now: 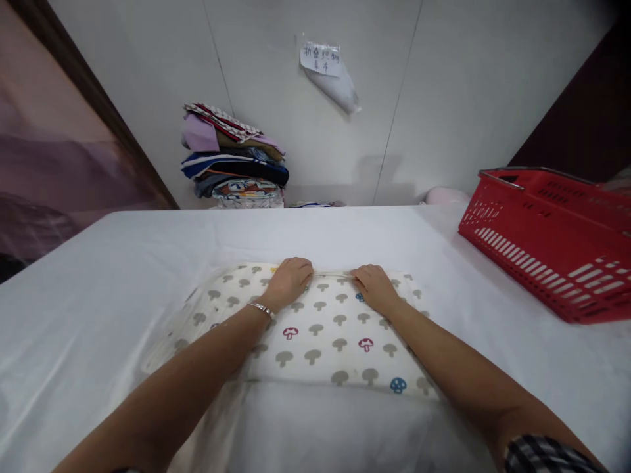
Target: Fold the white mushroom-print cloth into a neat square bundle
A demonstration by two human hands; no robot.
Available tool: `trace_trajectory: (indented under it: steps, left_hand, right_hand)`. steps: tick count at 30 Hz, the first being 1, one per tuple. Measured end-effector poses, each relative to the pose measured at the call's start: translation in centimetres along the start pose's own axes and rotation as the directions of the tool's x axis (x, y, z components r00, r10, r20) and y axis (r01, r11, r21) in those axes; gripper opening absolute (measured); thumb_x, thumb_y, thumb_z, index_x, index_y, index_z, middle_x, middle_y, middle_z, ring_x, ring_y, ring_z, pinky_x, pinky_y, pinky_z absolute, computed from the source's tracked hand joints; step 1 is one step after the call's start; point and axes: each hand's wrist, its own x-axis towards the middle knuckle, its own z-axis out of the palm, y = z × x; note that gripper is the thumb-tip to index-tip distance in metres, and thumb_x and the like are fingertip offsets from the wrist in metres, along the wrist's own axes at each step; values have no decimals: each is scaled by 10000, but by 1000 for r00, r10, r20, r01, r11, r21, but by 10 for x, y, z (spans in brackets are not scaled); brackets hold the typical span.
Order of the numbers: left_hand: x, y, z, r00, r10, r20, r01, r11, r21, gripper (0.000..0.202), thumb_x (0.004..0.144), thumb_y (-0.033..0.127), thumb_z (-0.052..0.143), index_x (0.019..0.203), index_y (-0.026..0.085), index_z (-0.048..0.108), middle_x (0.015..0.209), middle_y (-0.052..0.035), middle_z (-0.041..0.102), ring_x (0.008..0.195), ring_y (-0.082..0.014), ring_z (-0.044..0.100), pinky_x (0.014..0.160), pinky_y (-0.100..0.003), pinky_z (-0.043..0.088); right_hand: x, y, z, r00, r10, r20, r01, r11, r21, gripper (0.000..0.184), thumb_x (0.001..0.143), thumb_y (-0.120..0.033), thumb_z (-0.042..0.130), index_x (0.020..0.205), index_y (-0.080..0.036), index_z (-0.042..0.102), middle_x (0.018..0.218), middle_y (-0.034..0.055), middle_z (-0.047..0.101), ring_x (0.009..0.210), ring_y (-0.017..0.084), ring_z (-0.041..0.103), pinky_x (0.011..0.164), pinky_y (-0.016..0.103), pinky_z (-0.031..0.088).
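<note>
Here, one white table [79, 289] carries one mushroom-print cloth [328, 315] before me and one red basket [547, 246]. My left hand [290, 281] and right hand [375, 287], both half-curled, touch the cloth's far edge; whether they grip it, I can't tell. One bracelet [261, 308] circles my left wrist.

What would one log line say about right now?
white mushroom-print fabric: on white-topped table | left hand: at fabric's far edge | right hand: same edge

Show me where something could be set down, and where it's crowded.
Bare: the tabletop left of the patterned cloth, beyond its far edge, and between it and the red basket. Crowded: the middle, with cloth, left hand and right hand.
</note>
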Motion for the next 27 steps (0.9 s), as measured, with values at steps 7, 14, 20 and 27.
trace_trajectory:
  steps: [7, 14, 20, 27]
  left_hand:
    - [2, -3, 4, 999, -39, -27, 38, 999, -16, 172, 871, 182, 450, 853, 190, 621, 1012, -55, 648, 955, -199, 559, 866, -366, 422]
    - [6, -4, 4, 996, -68, 55, 74, 989, -126, 158, 878, 259, 452, 848, 190, 590, 981, -51, 642, 926, -189, 563, 829, -343, 427]
    - [12, -5, 5, 976, -159, 149, 186, 963, -197, 143, 862, 275, 460, 878, 200, 580, 906, -43, 640, 848, -182, 563, 769, -325, 434]
    - [16, -4, 8, 978, -146, 147, 175, 962, -209, 63, 829, 218, 486, 833, 200, 546, 883, -38, 611, 843, -184, 549, 757, -327, 436]
  right_hand:
    - [5, 2, 0, 990, 133, 43, -132, 991, -23, 213, 920, -193, 419, 932, -185, 631, 924, 65, 624, 898, 189, 505, 808, 312, 320]
    - [8, 2, 0, 981, 187, 59, -185, 982, -46, 221, 913, -221, 442, 969, -197, 654, 967, 72, 603, 920, 200, 477, 787, 308, 334]
    - [9, 4, 3, 979, 200, 47, -198, 979, -51, 204, 901, -235, 466, 933, -200, 665, 983, 77, 598, 941, 210, 475, 789, 321, 347]
    - [10, 0, -1, 980, 201, 11, -201, 980, 11, 131, 875, -164, 477, 854, -180, 606, 937, 58, 602, 916, 194, 474, 792, 303, 329]
